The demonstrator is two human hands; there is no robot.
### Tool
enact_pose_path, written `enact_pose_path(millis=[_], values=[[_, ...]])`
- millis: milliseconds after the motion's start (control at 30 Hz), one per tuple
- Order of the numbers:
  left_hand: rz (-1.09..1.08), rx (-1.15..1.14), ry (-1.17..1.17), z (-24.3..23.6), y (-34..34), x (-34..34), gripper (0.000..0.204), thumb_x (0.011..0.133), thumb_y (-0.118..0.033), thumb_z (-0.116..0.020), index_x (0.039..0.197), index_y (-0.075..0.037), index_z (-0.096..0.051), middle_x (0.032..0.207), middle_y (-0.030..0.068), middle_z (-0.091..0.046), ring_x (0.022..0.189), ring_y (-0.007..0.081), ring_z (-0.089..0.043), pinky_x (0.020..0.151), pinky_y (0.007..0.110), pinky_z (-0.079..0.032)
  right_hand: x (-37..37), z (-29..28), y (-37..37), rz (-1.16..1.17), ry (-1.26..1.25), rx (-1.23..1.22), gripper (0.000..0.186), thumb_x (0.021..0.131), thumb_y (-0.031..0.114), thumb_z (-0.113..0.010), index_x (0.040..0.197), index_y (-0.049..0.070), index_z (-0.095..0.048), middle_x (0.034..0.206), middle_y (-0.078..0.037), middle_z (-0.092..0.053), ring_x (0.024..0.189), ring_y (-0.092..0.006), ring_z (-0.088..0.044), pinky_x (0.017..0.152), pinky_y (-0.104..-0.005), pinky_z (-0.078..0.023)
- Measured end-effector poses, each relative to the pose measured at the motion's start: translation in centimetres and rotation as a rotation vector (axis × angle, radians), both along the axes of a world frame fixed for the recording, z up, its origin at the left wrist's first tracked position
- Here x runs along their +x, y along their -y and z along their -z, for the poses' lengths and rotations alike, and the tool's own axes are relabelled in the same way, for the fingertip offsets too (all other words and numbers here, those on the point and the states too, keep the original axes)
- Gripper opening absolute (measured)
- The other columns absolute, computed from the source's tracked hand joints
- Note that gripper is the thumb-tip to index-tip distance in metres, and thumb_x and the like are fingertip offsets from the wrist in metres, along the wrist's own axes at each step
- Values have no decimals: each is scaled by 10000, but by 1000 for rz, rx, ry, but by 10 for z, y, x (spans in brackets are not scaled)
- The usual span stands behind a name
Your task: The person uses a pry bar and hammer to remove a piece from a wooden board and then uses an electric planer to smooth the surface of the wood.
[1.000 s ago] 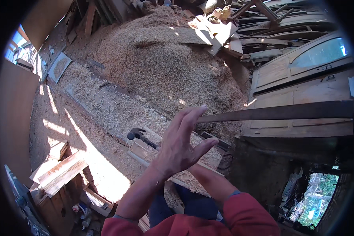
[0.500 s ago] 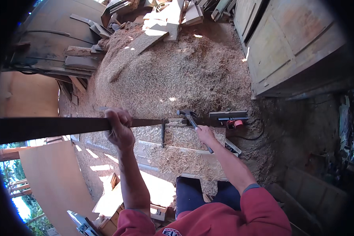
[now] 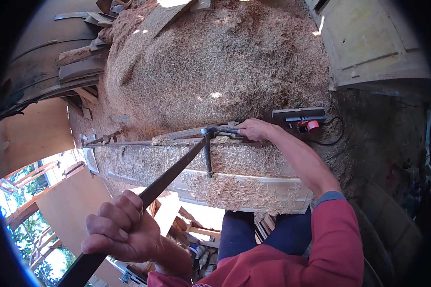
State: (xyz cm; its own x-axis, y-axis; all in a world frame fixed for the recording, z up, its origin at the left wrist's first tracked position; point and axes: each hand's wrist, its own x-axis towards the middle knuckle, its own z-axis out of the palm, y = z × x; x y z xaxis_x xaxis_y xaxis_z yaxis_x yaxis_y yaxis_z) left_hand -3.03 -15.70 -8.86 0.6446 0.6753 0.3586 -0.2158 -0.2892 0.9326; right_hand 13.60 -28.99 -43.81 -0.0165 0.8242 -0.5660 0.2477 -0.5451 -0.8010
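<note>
My left hand (image 3: 124,227) is closed round a long, dark, flat bar (image 3: 170,174), close to me at the lower left. The bar slants up and away to the right, its far end beside an upright metal rod (image 3: 207,160) on the workbench (image 3: 292,189). My right hand (image 3: 256,129) grips a hammer (image 3: 227,129) by its handle, with the hammer pointing left. Its head is by the rod's top; whether they touch I cannot tell. Behind the bar's far end, a rough wooden strip (image 3: 177,135) lies along the bench's far edge.
Shavings cover much of the bench, and a large heap of shavings (image 3: 215,62) rises beyond it. A power tool with a red part (image 3: 312,125) and a black cable sits right of my right hand. A pale cabinet (image 3: 373,43) stands far right; boards (image 3: 84,67) are stacked far left.
My left hand has come down and toward me, swinging the bar from level to a steep slant. The right hand has moved forward, and the hammer now lies nearly level by the rod.
</note>
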Motion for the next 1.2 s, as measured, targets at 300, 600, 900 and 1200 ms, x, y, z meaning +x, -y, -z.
enact_pose_path(millis=[300, 600, 900, 1200], values=[[58, -53, 36, 6, -5, 0, 488, 1055, -501, -390, 701, -168, -343, 580, -44, -232, 493, 82, -174, 511, 276, -220, 9, 26, -4, 4, 96, -36, 402, 1008, 258, -511, 1408, 257, -557, 988, -190, -702, 908, -295, -663, 853, -405, -496], [-50, -36, 45, 34, -23, 8, 528, 1028, -543, -427, 669, -168, -325, 569, -52, -205, 483, 74, -177, 511, 268, -237, 31, 15, 19, 349, 184, 53, 292, 1007, 312, -492, 1176, 104, -608, 865, -215, -655, 873, -411, -640, 763, -487, -473], [-778, -11, 55, 17, -59, 63, 508, 1015, -545, -473, 731, -135, -377, 577, -29, -266, 508, 115, -290, 540, 294, -319, -7, -67, 119, 672, 116, -52, 492, 911, 300, -626, 1348, 90, -541, 817, -208, -652, 813, -361, -666, 750, -438, -485], [-1018, -44, 2, 1, -115, 39, 536, 1044, -568, -362, 739, -128, -366, 578, -6, -288, 517, 134, -294, 548, 308, -330, -64, -102, 165, 535, 607, 280, 527, 875, 240, -689, 1362, 98, -546, 914, -164, -677, 737, -362, -689, 635, -434, -558]])
